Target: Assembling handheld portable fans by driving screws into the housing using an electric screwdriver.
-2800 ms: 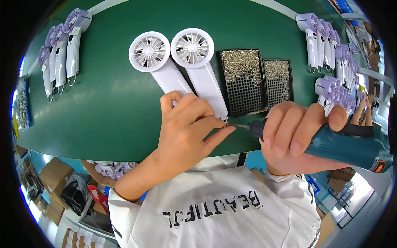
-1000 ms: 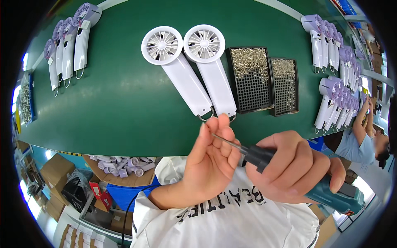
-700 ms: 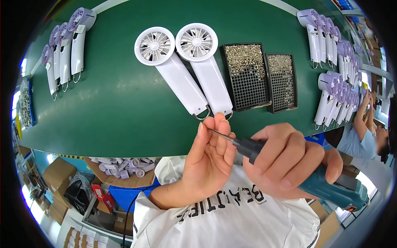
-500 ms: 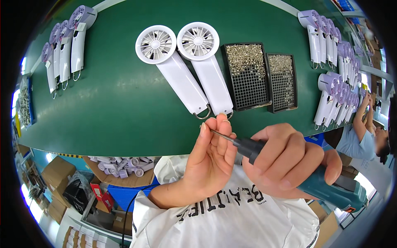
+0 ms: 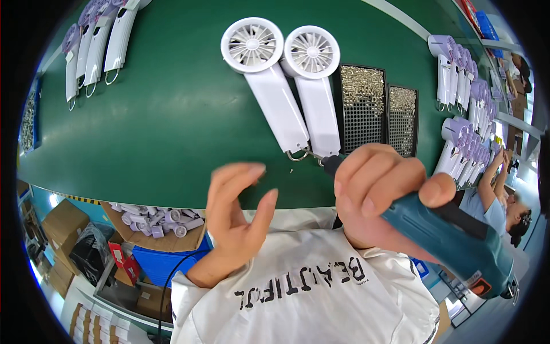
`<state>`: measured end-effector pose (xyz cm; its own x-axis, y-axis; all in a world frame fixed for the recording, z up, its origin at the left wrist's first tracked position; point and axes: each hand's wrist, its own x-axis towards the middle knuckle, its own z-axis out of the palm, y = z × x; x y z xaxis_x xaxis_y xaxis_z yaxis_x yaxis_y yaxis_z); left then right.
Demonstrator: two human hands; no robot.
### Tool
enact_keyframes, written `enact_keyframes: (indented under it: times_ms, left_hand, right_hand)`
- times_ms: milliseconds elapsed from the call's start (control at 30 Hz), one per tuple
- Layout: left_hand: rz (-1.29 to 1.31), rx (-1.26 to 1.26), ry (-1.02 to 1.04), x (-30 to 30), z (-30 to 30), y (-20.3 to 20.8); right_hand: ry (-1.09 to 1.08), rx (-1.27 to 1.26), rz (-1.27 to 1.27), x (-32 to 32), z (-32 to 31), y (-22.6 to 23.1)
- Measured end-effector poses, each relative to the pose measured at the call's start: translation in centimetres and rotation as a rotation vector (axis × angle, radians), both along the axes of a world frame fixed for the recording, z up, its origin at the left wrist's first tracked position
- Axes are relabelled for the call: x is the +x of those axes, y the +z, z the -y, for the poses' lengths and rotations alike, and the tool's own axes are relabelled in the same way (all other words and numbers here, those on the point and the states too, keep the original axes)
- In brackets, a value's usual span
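Observation:
A teal and black electric screwdriver (image 5: 444, 238) is gripped in my right hand (image 5: 381, 192). Its thin bit points up and left, with the tip by the metal loop at the handle end of a white handheld fan (image 5: 275, 109); whether it touches is unclear. A second white handheld fan (image 5: 319, 109) lies against the first on its right. My left hand (image 5: 238, 215) is raised over the near table edge, thumb and fingers apart, slightly blurred, with nothing visible in it. Between my hands a tiny metal piece, seemingly a screw (image 5: 291, 171), lies on the green table (image 5: 154, 132).
Two black perforated trays, one larger (image 5: 363, 120) and one smaller (image 5: 403, 123), hold small screws right of the fans. Purple-and-white fans stand in rows at far left (image 5: 94, 49) and right (image 5: 455, 137). A carton of fan parts (image 5: 157, 221) sits below the table edge. Another person (image 5: 495, 198) works at far right.
My left hand has left the screwdriver bit, moving left and spreading its fingers. The bit has moved up to the left fan's loop end. A tiny piece now shows on the table; the view has shifted.

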<state>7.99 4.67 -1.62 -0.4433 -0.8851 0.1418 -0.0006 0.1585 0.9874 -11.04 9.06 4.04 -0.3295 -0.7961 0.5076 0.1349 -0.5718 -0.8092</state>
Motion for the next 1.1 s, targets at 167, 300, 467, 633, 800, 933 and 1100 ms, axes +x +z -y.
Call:
enact_keyframes:
  times_ms: [167,300,467,633,800,933,1100]
  left_hand:
    - [0.489,-0.432,-0.114,-2.5,4.2,1.1]
    - [0.471,-0.445,-0.17,-3.1,4.7,-0.7]
    - [0.443,-0.436,-0.158,-3.1,4.7,-1.1]
    - [0.449,-0.443,-0.174,-3.1,5.0,-1.0]
    - [0.456,-0.466,-0.164,-3.1,4.8,-1.4]
    - [0.455,-0.47,-0.162,-2.9,4.6,-1.5]
    - [0.33,-0.43,-0.193,-2.4,5.3,-1.2]
  right_hand:
    - [-0.004,-0.023,0.06,1.1,1.3,-1.4]
    - [0.037,-0.016,-0.005,1.4,2.3,-1.6]
    - [0.09,0.036,-0.14,0.7,1.9,-1.6]
    - [0.065,0.025,-0.166,0.6,1.6,-1.7]
    - [0.035,-0.008,-0.051,0.7,1.4,-2.2]
    - [-0.282,-0.122,0.039,2.8,0.0,-1.9]
    - [-0.11,-0.082,0.115,2.4,-1.3,-3.1]
